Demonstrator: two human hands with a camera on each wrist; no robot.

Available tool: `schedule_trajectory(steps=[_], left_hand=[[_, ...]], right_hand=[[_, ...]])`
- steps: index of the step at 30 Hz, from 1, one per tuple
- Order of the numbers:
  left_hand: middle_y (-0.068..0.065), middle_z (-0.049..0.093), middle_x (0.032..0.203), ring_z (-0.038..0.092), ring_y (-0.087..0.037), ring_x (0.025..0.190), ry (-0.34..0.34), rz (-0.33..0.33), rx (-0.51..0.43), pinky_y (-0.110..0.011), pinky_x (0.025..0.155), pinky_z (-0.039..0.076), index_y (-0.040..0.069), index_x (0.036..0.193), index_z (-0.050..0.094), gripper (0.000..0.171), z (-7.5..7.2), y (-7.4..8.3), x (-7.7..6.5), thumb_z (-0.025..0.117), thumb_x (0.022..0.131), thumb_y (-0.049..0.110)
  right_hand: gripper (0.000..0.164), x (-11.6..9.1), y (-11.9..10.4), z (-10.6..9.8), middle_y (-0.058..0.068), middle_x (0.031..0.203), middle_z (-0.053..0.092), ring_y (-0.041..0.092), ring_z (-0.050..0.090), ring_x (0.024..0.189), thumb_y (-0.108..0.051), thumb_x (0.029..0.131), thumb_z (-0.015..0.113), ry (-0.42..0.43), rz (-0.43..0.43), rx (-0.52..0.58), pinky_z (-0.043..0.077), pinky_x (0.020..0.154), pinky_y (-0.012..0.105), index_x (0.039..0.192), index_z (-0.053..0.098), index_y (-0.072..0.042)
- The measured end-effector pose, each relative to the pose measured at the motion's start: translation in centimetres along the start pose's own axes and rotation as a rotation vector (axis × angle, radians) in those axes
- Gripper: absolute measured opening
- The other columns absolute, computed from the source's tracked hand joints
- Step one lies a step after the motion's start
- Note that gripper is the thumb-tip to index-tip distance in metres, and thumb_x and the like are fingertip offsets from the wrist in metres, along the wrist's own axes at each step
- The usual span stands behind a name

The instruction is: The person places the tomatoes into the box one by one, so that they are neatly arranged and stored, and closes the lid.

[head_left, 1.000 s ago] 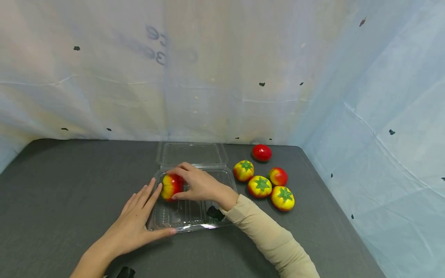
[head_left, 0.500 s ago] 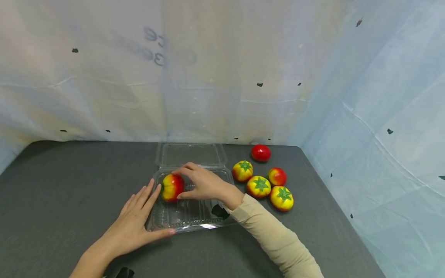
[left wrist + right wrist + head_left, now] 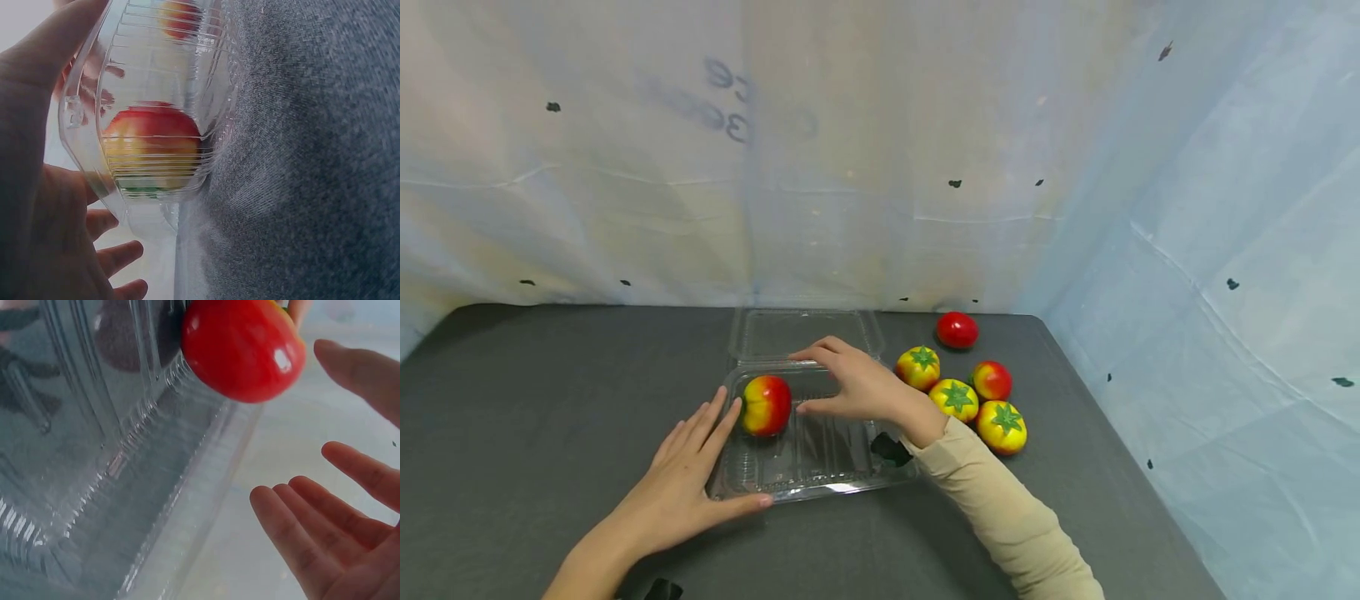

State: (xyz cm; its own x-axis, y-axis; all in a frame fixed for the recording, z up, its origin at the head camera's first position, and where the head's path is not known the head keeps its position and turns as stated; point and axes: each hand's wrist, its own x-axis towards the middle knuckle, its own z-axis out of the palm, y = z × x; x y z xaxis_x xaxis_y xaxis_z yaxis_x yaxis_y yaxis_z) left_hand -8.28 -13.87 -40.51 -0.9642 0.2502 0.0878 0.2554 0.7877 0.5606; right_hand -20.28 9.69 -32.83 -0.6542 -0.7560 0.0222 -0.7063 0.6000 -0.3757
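Observation:
A clear plastic clamshell container (image 3: 835, 487) lies on the dark table, its lid (image 3: 806, 335) folded back. In its left end sits one red and yellow tomato (image 3: 767, 406), green leaves facing left. My left hand (image 3: 679, 479) is spread with straight fingers at the container's left front corner, thumb along the front rim. The left wrist view shows the tomato (image 3: 153, 150) through the ribbed wall. My right hand (image 3: 868, 385) hovers over the container, thumb and fingers apart, holding nothing. In the right wrist view a gap separates its fingers from the tomato's red underside (image 3: 244, 353).
Several more tomatoes lie right of the container: a yellow one (image 3: 918, 367) nearest it, two more yellow ones (image 3: 954, 399) in front, a red and yellow one (image 3: 992, 381), and a red one (image 3: 957, 331) at the back. A pale sheet (image 3: 835, 167) hangs behind the table.
My right hand has let go of the tomato and drawn back to the right, fingers spreading. The tomato stays in the container's left end. My left hand keeps its place at the corner.

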Motion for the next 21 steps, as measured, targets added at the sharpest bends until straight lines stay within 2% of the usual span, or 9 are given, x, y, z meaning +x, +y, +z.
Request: schedule_trajectory(steps=[9,13,21], left_hand=[[-0.011,0.000,0.162,0.013,-0.046,0.143,0.000,-0.013,0.001,-0.066,0.112,0.006,0.021,0.156,0.008,0.118,0.1,0.0,-0.1,0.065,0.068,0.076],[-0.009,-0.001,0.162,0.013,-0.044,0.143,0.003,-0.010,-0.002,-0.065,0.113,0.005,0.021,0.156,0.008,0.118,0.1,0.0,-0.2,0.063,0.069,0.077],[-0.009,-0.001,0.162,0.013,-0.045,0.143,0.009,-0.003,-0.008,-0.065,0.113,0.005,0.021,0.156,0.008,0.117,0.1,0.1,-0.1,0.063,0.069,0.076]], right_hand=[[0.063,-1.5,0.9,-1.1,0.003,0.133,0.051,0.018,0.053,0.117,-0.035,0.082,0.076,0.111,-0.005,0.067,0.049,0.097,0.035,0.137,0.052,-0.016],[0.060,-2.1,1.4,-1.3,0.004,0.132,0.052,0.018,0.053,0.115,-0.034,0.082,0.075,0.135,0.005,0.103,0.050,0.096,0.037,0.136,0.053,-0.016],[0.057,-2.9,2.1,-1.4,0.001,0.131,0.052,0.015,0.054,0.114,-0.034,0.084,0.074,0.177,0.014,0.098,0.049,0.095,0.036,0.135,0.054,-0.016]])
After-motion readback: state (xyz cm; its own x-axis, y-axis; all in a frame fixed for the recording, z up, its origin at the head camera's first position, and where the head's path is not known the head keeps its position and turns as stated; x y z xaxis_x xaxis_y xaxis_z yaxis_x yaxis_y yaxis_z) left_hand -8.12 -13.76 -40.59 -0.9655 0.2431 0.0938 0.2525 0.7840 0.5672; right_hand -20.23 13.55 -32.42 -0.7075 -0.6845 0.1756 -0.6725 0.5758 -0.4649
